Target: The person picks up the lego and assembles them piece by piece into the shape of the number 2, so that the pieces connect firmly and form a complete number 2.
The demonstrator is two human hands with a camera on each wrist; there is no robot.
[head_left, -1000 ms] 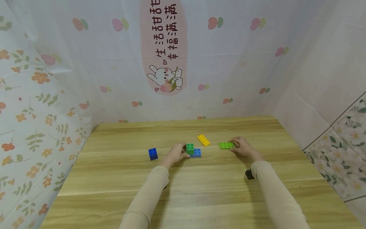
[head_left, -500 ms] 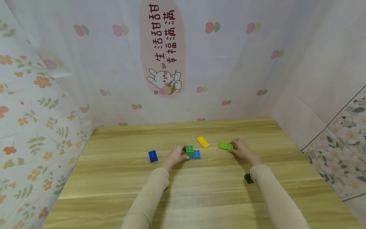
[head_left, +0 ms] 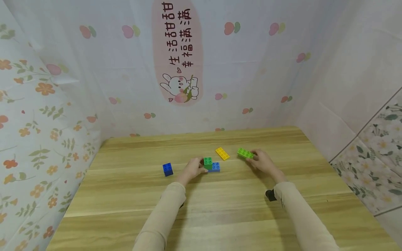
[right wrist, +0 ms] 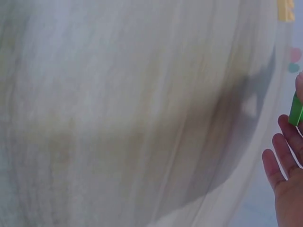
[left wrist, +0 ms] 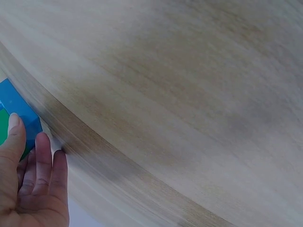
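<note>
In the head view my left hand (head_left: 191,169) holds the left end of a small stack, a green brick (head_left: 208,163) set on the left half of a light blue brick (head_left: 216,167). The left wrist view shows the thumb across the green part and fingertips at the corner of the blue brick (left wrist: 23,109). To the right, my right hand (head_left: 263,162) pinches a lime green eight-stud brick (head_left: 245,153) by its right end. That brick is tilted, left end higher. In the right wrist view only a corner of the lime brick (right wrist: 295,111) shows between thumb and fingers.
A yellow studded plate (head_left: 222,153) lies behind the stack, between the two hands. The dark blue brick (head_left: 168,169) stands left of my left hand. The wooden table (head_left: 220,216) ends at a patterned curtain (head_left: 132,97) at the back.
My right hand has picked up the lime brick from the table, tilting it and moving it slightly left. The left hand stays on the stack.
</note>
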